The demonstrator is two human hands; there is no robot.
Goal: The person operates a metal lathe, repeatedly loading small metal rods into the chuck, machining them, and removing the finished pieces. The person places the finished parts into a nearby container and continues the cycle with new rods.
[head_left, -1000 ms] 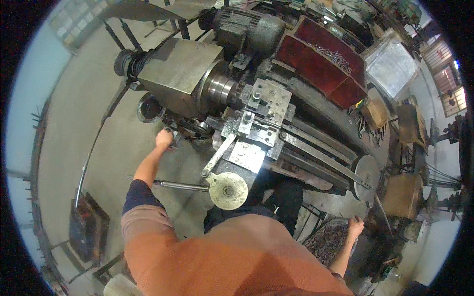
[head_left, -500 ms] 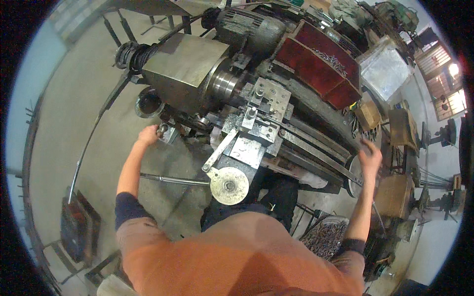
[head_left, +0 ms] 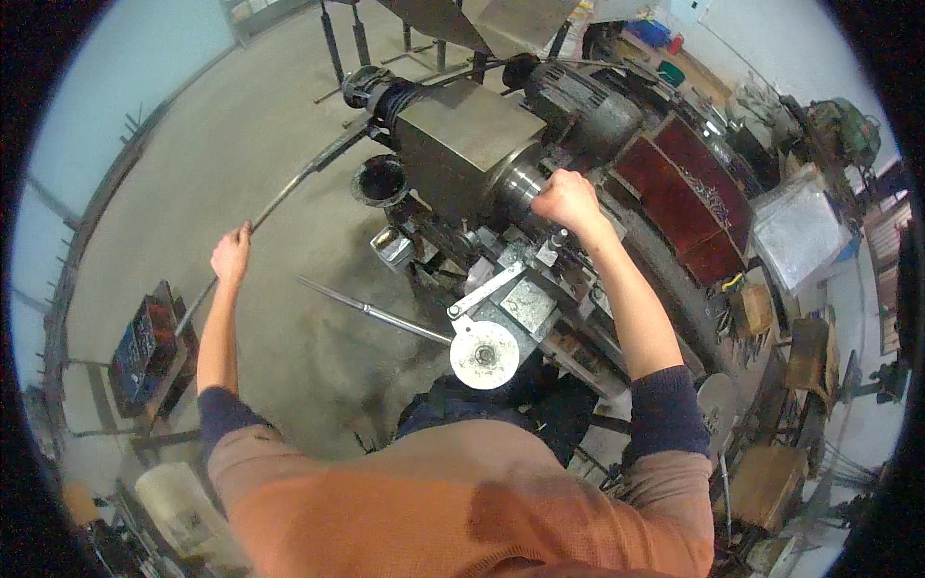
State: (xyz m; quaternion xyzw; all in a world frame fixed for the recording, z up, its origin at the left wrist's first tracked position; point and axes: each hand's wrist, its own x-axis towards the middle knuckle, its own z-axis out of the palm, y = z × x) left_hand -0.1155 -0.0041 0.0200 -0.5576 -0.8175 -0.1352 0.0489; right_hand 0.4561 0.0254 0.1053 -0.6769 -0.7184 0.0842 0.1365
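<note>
A small metal lathe stands before me, with a boxy headstock [head_left: 469,125] and a shiny round spindle nose [head_left: 521,183]. My left hand [head_left: 230,254] is wrapped round a long metal lever [head_left: 289,190] that slopes from the headstock's far left end down toward the floor. At the spindle nose my right hand [head_left: 568,199] is closed, knuckles up; whatever its fingers hold there is hidden. Below my right wrist lies the tool slide with its upright bolt [head_left: 552,246] and crank arm [head_left: 487,291]. A pale round disc [head_left: 485,355] sits at the slide's near end.
Behind the lathe are an electric motor [head_left: 585,104] and a red tray [head_left: 682,193] holding small metal parts. A metal bar [head_left: 371,310] juts left from the disc. A dark box [head_left: 149,349] stands on the floor at left, near the lever. A cardboard box [head_left: 751,309] lies at right.
My left hand has left the small handle by the lathe and taken hold of the long lever. My right hand has moved from the bed's right end to the spindle. The view has shifted.
</note>
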